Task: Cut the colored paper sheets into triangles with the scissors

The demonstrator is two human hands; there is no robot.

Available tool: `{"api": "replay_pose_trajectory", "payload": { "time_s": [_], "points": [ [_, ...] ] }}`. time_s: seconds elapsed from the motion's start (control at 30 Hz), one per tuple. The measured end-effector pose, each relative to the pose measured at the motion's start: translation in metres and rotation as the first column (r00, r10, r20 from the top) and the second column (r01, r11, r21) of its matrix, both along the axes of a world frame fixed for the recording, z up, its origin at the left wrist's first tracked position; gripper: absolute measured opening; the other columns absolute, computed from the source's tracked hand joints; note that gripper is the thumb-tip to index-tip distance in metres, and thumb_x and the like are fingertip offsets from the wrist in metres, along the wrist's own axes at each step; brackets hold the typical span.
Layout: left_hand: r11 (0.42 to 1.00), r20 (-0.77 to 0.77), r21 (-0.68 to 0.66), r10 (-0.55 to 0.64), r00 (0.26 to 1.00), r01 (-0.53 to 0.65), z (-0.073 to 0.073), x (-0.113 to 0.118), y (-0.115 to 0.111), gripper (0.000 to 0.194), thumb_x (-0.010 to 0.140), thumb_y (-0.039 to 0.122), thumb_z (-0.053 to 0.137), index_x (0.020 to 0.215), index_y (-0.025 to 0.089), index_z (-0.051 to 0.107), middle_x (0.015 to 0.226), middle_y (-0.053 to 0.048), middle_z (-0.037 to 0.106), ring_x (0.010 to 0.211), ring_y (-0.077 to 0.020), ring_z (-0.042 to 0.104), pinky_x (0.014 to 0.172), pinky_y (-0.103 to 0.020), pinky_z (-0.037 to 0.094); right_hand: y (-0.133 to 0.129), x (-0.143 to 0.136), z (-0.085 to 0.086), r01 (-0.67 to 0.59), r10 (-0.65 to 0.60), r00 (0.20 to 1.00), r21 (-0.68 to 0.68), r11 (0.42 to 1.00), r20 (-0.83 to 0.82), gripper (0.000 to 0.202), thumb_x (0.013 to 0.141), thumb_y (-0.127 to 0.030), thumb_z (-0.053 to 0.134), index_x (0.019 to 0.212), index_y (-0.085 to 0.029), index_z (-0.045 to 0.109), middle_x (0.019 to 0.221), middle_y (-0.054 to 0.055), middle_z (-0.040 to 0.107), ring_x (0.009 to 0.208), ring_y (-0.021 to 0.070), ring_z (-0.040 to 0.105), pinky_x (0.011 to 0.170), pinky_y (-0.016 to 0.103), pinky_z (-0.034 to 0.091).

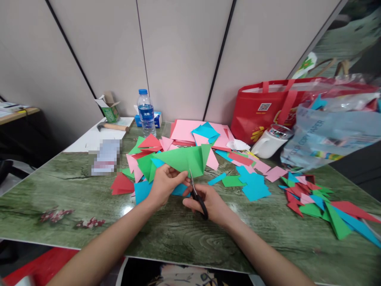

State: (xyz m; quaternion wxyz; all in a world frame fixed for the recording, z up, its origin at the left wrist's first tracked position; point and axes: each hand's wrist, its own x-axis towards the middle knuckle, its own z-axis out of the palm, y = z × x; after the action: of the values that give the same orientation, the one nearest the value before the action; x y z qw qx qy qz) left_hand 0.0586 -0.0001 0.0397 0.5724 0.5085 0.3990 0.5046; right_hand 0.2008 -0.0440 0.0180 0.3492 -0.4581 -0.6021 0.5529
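Note:
My left hand [164, 183] pinches the lower edge of a folded green paper [184, 158] and holds it up above the table. My right hand [208, 203] grips black-handled scissors [197, 196], whose blades point up into the green paper's bottom edge. Under and behind the hands lies a heap of cut paper pieces [143, 157] in pink, red, green and blue. A blue piece [142, 190] lies just left of my left hand.
A green wood-print table [89, 198] carries a water bottle [146, 113], a hammer [111, 126], a small green carton [109, 108], pink sheets [184, 129], a white cup on its side [269, 142], a red bag [268, 107], a plastic paper bag [333, 131], and triangle scraps [321, 202].

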Motion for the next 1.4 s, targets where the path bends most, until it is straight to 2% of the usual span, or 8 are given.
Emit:
{"api": "replay_pose_trajectory", "payload": {
  "time_s": [0.37, 0.47, 0.57, 0.67, 0.87, 1.1, 1.27, 1.4],
  "points": [
    [0.999, -0.033, -0.042, -0.024, 0.999, 0.023, 0.0003, -0.0026, 0.0017, 0.015, 0.065, 0.023, 0.071, 0.063, 0.010, 0.063, 0.056, -0.004, 0.067, 0.050, -0.0136, 0.062, 0.053, -0.022, 0.049, -0.0006, -0.0027, -0.0040, 0.046, -0.047, 0.998, -0.036, 0.998, -0.031, 0.043, 0.065, -0.055, 0.067, 0.078, -0.016, 0.054, 0.051, -0.004, 0.051, 0.043, 0.0108, 0.046, 0.044, 0.024, 0.035],
    [0.995, -0.036, -0.059, -0.083, 0.996, 0.081, 0.0033, -0.0015, -0.0005, 0.017, 0.066, 0.024, 0.070, 0.059, 0.010, 0.063, 0.053, -0.004, 0.066, 0.049, -0.0135, 0.060, 0.052, -0.023, 0.049, -0.0003, -0.0014, -0.0031, 0.051, -0.052, 0.998, -0.005, 0.999, -0.043, 0.044, 0.065, -0.052, 0.069, 0.084, -0.016, 0.053, 0.055, -0.005, 0.051, 0.048, 0.0109, 0.046, 0.048, 0.024, 0.036],
    [0.987, -0.047, -0.061, -0.153, 0.987, 0.150, 0.0055, -0.0009, -0.0025, 0.017, 0.066, 0.023, 0.070, 0.059, 0.009, 0.063, 0.052, -0.004, 0.065, 0.048, -0.0129, 0.059, 0.051, -0.022, 0.048, 0.0005, 0.0002, -0.0023, 0.022, -0.020, 0.998, 0.045, 0.999, -0.053, 0.042, 0.065, -0.048, 0.071, 0.083, -0.017, 0.050, 0.060, -0.005, 0.049, 0.055, 0.0112, 0.044, 0.051, 0.024, 0.035],
    [0.983, -0.053, -0.065, -0.175, 0.983, 0.171, 0.0048, -0.0014, -0.0027, 0.016, 0.066, 0.023, 0.070, 0.061, 0.009, 0.064, 0.052, -0.004, 0.065, 0.048, -0.0129, 0.060, 0.051, -0.023, 0.048, 0.0010, 0.0006, -0.0026, 0.009, -0.005, 0.998, 0.051, 0.999, -0.062, 0.042, 0.065, -0.048, 0.071, 0.082, -0.017, 0.049, 0.063, -0.004, 0.048, 0.058, 0.0120, 0.044, 0.053, 0.024, 0.035],
    [0.979, -0.029, -0.062, -0.196, 0.980, 0.193, 0.0013, -0.0022, -0.0008, 0.018, 0.067, 0.024, 0.070, 0.058, 0.009, 0.063, 0.052, -0.004, 0.065, 0.046, -0.0129, 0.058, 0.049, -0.023, 0.048, 0.0002, -0.0017, 0.0009, 0.004, 0.000, 0.998, 0.053, 0.999, -0.064, 0.042, 0.065, -0.051, 0.069, 0.078, -0.017, 0.048, 0.060, -0.005, 0.041, 0.054, 0.0099, 0.037, 0.050, 0.023, 0.032],
    [0.978, -0.009, -0.067, -0.199, 0.980, 0.198, 0.0040, -0.0017, -0.0018, 0.018, 0.067, 0.023, 0.070, 0.057, 0.010, 0.063, 0.051, -0.004, 0.065, 0.046, -0.0130, 0.059, 0.049, -0.023, 0.048, 0.0006, -0.0031, 0.0054, 0.022, -0.016, 0.997, 0.080, 0.997, -0.071, 0.042, 0.064, -0.052, 0.070, 0.072, -0.017, 0.048, 0.061, -0.005, 0.038, 0.054, 0.0085, 0.032, 0.049, 0.022, 0.029],
    [0.986, -0.010, -0.084, -0.147, 0.989, 0.146, 0.0040, 0.0000, -0.0017, 0.021, 0.067, 0.027, 0.069, 0.056, 0.010, 0.062, 0.049, -0.004, 0.064, 0.045, -0.0139, 0.059, 0.049, -0.024, 0.048, 0.0006, -0.0028, 0.0038, 0.030, -0.027, 0.997, 0.045, 0.999, -0.078, 0.042, 0.063, -0.052, 0.070, 0.072, -0.017, 0.049, 0.056, -0.006, 0.040, 0.051, 0.0082, 0.034, 0.048, 0.022, 0.030],
    [0.995, 0.072, -0.096, 0.012, 0.997, -0.005, 0.0029, 0.0012, 0.0003, 0.020, 0.064, 0.030, 0.071, 0.062, 0.012, 0.062, 0.055, 0.000, 0.065, 0.043, -0.0128, 0.058, 0.046, -0.025, 0.049, 0.0002, -0.0027, 0.0009, 0.043, -0.043, 0.998, 0.017, 0.999, -0.036, 0.043, 0.062, -0.054, 0.070, 0.072, -0.016, 0.053, 0.052, -0.006, 0.041, 0.048, 0.0085, 0.036, 0.047, 0.022, 0.029]
  ]
}}
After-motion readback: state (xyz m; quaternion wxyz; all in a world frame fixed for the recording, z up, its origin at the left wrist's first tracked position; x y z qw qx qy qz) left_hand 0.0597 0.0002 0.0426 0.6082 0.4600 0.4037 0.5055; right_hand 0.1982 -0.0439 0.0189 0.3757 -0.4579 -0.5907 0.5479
